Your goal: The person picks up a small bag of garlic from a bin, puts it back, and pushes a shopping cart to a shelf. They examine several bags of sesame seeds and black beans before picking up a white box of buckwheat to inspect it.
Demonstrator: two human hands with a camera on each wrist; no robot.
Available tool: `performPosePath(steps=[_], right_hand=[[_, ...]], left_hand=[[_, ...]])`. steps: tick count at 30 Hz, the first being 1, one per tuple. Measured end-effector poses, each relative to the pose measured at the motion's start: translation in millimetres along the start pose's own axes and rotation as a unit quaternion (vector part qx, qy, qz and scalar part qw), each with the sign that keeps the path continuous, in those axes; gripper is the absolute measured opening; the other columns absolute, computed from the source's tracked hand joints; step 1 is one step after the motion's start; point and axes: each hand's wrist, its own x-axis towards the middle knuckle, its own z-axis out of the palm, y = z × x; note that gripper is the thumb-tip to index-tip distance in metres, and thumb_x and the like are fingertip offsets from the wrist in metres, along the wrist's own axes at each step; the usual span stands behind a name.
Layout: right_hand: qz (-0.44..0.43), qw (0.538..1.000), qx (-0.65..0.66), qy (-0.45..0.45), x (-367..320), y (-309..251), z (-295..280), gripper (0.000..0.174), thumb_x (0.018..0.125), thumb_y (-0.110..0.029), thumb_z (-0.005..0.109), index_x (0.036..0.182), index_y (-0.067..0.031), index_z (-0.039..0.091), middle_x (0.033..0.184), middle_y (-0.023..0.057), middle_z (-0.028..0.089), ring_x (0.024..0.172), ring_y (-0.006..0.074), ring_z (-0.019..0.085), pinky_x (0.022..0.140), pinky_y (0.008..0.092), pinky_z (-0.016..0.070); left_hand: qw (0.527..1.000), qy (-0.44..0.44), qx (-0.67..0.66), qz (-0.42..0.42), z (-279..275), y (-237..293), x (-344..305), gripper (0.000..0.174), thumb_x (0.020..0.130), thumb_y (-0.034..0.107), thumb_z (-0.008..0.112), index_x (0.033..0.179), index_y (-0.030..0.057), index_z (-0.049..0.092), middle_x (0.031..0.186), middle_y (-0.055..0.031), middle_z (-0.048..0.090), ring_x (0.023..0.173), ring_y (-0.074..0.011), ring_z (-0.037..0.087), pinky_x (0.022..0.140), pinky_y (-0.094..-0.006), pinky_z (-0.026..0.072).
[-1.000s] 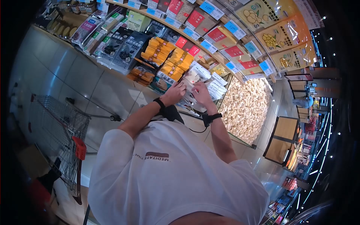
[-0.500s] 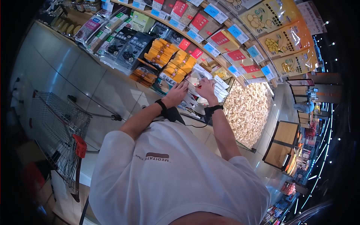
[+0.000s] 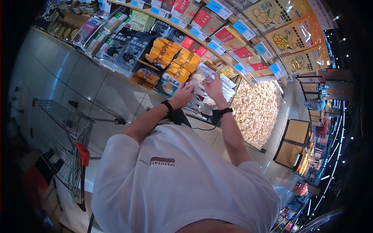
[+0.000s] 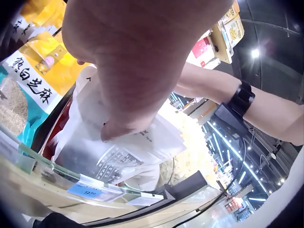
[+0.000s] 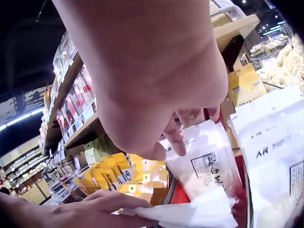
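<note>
Among upright white packets [image 3: 200, 79], my left hand [image 3: 182, 96] holds one by its upper edge. In the right wrist view, that held packet [image 5: 194, 213] leans away from the left hand [image 5: 102, 209], its edge between thumb and fingers. The left wrist view has the left hand [image 4: 128, 71] over the front of a white packet [image 4: 114, 152]. My right hand [image 3: 213, 90] is close by on the right, fingers bent and spread. Its fingers [image 5: 175, 137] hang at the top of another white packet [image 5: 204, 166]; whether they grip it cannot be told.
Yellow packets [image 3: 180, 64] stand left of the white ones, and a bin of pale dried pieces [image 3: 256, 112] lies to the right. Price tags [image 4: 97, 191] line the glass front edge. A shopping cart [image 3: 62, 128] stands on the floor at left.
The right hand first drew back from the left, then moved a little across the white packets, its fingers now more bent. The left hand stays at nearly the same packets.
</note>
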Motion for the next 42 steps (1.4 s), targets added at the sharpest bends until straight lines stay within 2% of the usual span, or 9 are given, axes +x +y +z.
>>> performPosePath(steps=[3,10,13,21,24,26,30,36,42], right_hand=[[0.036,0.983,-0.175,0.032,19.7,-16.7,-19.2,0.036,0.079,-0.024,0.068,0.109,-0.0049,0.073,0.146,0.0161,0.050,0.137,0.0330,0.042,0.113,0.0584,0.0320],[0.047,0.976,-0.187,-0.105,31.9,-11.3,-24.7,0.038,0.084,-0.024,0.066,0.119,-0.0088,0.070,0.132,0.0026,0.061,0.128,0.0296,0.052,0.114,0.0575,0.0312],[-0.035,0.974,-0.220,-0.043,12.8,-17.8,-20.0,0.026,0.086,-0.020,0.063,0.108,-0.0098,0.073,0.124,0.0040,0.064,0.123,0.0273,0.055,0.113,0.0571,0.0329],[0.015,0.990,-0.053,-0.131,-14.0,-19.4,-20.0,0.022,0.088,-0.016,0.059,0.100,-0.0079,0.075,0.111,0.0126,0.070,0.111,0.0308,0.063,0.105,0.0474,0.0444],[-0.002,0.994,0.023,-0.111,2.8,-7.1,-18.0,0.020,0.087,-0.017,0.059,0.094,-0.0083,0.077,0.123,0.0132,0.066,0.119,0.0330,0.059,0.103,0.0499,0.0459],[-0.015,0.992,-0.124,0.019,12.1,-11.4,-21.7,0.020,0.086,-0.018,0.061,0.090,-0.0087,0.078,0.140,0.0130,0.057,0.128,0.0362,0.052,0.106,0.0517,0.0438],[0.051,0.954,-0.259,-0.140,46.4,-3.9,-16.9,0.027,0.081,-0.021,0.062,0.101,-0.0125,0.079,0.150,0.0108,0.049,0.141,0.0376,0.040,0.109,0.0560,0.0389],[0.089,0.948,-0.137,-0.272,79.3,14.1,-2.1,0.033,0.083,-0.019,0.060,0.108,-0.0019,0.074,0.122,0.0220,0.067,0.114,0.0372,0.065,0.099,0.0451,0.0512],[0.003,0.992,-0.059,-0.116,63.5,27.8,-2.3,0.032,0.085,-0.008,0.055,0.110,-0.0059,0.074,0.122,0.0231,0.065,0.114,0.0397,0.063,0.101,0.0453,0.0501]], left_hand=[[0.999,-0.035,-0.018,-0.010,1.8,0.8,-1.0,0.040,0.084,0.014,0.062,0.121,0.0011,0.065,0.139,-0.0142,0.048,0.135,-0.0362,0.040,0.113,-0.0527,0.0327],[0.999,-0.023,0.007,-0.027,3.6,-0.4,2.4,0.040,0.083,0.015,0.064,0.121,0.0010,0.065,0.137,-0.0152,0.048,0.133,-0.0336,0.041,0.110,-0.0492,0.0355],[1.000,-0.018,-0.002,-0.023,4.1,-4.7,10.7,0.042,0.081,0.014,0.065,0.120,-0.0007,0.064,0.138,-0.0158,0.047,0.132,-0.0335,0.043,0.108,-0.0469,0.0377],[0.999,-0.022,-0.038,-0.011,-12.2,-7.9,25.3,0.047,0.077,0.013,0.068,0.121,-0.0035,0.063,0.148,-0.0177,0.043,0.132,-0.0344,0.043,0.106,-0.0433,0.0390],[0.998,-0.046,-0.037,-0.018,-1.6,-8.5,25.7,0.048,0.076,0.014,0.069,0.120,-0.0029,0.063,0.146,-0.0171,0.044,0.132,-0.0337,0.044,0.105,-0.0417,0.0391],[0.998,-0.052,-0.024,-0.006,6.9,-9.0,26.0,0.051,0.075,0.017,0.071,0.121,-0.0019,0.063,0.144,-0.0164,0.045,0.131,-0.0330,0.044,0.104,-0.0399,0.0386],[1.000,-0.014,0.015,-0.013,1.4,-6.3,25.0,0.035,0.079,0.016,0.067,0.111,0.0018,0.070,0.129,-0.0114,0.052,0.120,-0.0276,0.049,0.097,-0.0376,0.0394],[0.999,0.031,0.018,-0.014,12.8,-9.0,24.0,0.038,0.081,0.019,0.067,0.115,0.0029,0.066,0.129,-0.0107,0.049,0.123,-0.0292,0.046,0.099,-0.0385,0.0389],[0.999,-0.025,-0.004,-0.036,13.1,-6.3,31.8,0.036,0.084,0.015,0.065,0.117,0.0023,0.065,0.133,-0.0107,0.049,0.129,-0.0317,0.045,0.100,-0.0414,0.0415]])
